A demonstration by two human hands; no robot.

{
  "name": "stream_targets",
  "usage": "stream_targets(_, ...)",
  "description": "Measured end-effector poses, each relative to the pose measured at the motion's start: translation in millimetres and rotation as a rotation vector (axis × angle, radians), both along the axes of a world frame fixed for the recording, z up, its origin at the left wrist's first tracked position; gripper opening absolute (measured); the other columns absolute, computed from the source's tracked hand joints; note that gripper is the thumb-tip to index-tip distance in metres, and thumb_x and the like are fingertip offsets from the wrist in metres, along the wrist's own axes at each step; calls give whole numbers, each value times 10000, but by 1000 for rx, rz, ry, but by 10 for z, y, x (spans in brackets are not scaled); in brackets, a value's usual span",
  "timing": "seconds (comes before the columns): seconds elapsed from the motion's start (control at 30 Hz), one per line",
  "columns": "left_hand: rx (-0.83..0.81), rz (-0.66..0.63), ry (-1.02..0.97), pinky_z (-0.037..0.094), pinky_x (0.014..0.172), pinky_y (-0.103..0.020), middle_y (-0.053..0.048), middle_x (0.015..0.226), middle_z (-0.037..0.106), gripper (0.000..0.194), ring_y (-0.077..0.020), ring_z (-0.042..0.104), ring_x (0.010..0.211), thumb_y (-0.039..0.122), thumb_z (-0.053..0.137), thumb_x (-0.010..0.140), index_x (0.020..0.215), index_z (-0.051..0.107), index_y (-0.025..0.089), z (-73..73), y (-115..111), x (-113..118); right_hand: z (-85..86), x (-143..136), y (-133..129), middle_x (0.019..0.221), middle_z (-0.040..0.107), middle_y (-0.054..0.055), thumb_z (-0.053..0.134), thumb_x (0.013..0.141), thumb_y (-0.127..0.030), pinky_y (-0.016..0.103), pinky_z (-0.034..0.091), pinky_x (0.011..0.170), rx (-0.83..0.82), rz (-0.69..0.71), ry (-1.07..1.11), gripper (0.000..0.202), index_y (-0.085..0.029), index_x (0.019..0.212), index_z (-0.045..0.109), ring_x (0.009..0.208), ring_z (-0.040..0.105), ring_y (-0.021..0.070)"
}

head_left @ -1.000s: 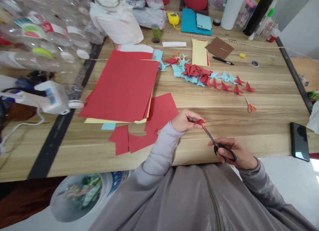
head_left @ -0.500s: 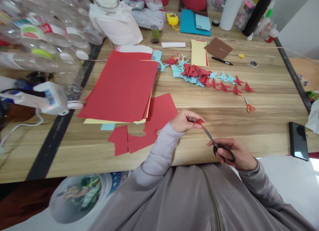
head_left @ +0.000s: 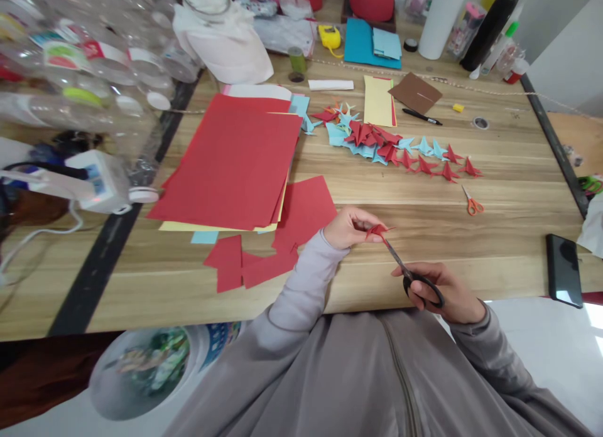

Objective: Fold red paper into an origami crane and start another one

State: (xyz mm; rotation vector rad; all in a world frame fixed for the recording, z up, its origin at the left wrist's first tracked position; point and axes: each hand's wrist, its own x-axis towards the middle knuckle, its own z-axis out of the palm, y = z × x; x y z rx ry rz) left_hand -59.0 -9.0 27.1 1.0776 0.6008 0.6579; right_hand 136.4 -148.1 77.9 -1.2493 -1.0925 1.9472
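Between the fingertips of my left hand (head_left: 347, 228) is a small folded red paper crane (head_left: 376, 230), held above the wooden table near its front edge. My right hand (head_left: 445, 291) grips black-handled scissors (head_left: 399, 261), fingers through the loops. The scissors' tips reach the crane's lower side; whether paper lies between the blades is too small to tell. Farther back, several finished red cranes (head_left: 426, 166) and blue cranes (head_left: 424, 146) lie in rows and a heap. Small orange-handled scissors (head_left: 474, 206) rest to the right of them.
A stack of red sheets (head_left: 230, 161) lies left of centre, with red paper scraps (head_left: 229, 264) in front. Clear plastic bottles (head_left: 108, 66) crowd the left. A phone (head_left: 564, 269) sits at the right edge. A bin (head_left: 141, 374) stands below the table's front left.
The camera view has shifted slightly. Both hands, the crane and the scissors stay in nearly the same position.
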Motion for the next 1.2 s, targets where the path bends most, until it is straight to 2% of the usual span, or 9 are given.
stream_targets(0.33,71,-27,15,501,539,-178,-49,610,693,391,-84,596,516,361,898,445,702,747,109,24,4,0,6,-11,-2,487,477,-64,650,783,-547,188,177,372,1,-17,24,519,-102,1048,611,368,279,26)
stream_targets(0.57,63,-18,14,498,545,-185,-58,611,698,339,-90,597,518,304,898,449,691,752,117,36,-2,-7,9,-20,-1,480,470,-64,671,761,-551,197,186,380,19,-32,15,498,-114,998,631,368,289,29)
stream_targets(0.77,79,-28,28,504,563,-208,-72,631,702,364,-107,609,535,331,895,456,707,753,110,34,2,-14,24,-29,-4,474,465,-65,669,760,-557,201,203,387,23,-31,12,506,-111,997,629,372,291,31)
stream_targets(0.97,64,-83,-8,490,557,-193,-58,599,685,339,-93,594,519,298,894,473,714,753,105,46,-12,-5,33,8,2,469,452,-66,687,749,-544,205,212,401,50,-58,-2,499,-115,998,638,389,315,42)
stream_targets(1.1,56,16,-23,486,546,-197,-59,620,692,360,-96,594,534,313,900,457,710,748,107,-22,-14,3,1,59,-27,474,470,-58,730,721,-508,200,217,394,33,-120,36,486,-118,998,644,389,343,46)
stream_targets(1.2,51,74,-23,499,598,-220,-71,704,719,372,-114,619,607,312,891,486,769,753,115,-67,-18,10,-40,69,-45,477,486,-61,751,709,-481,186,202,369,11,-204,50,474,-139,1016,633,381,341,44)
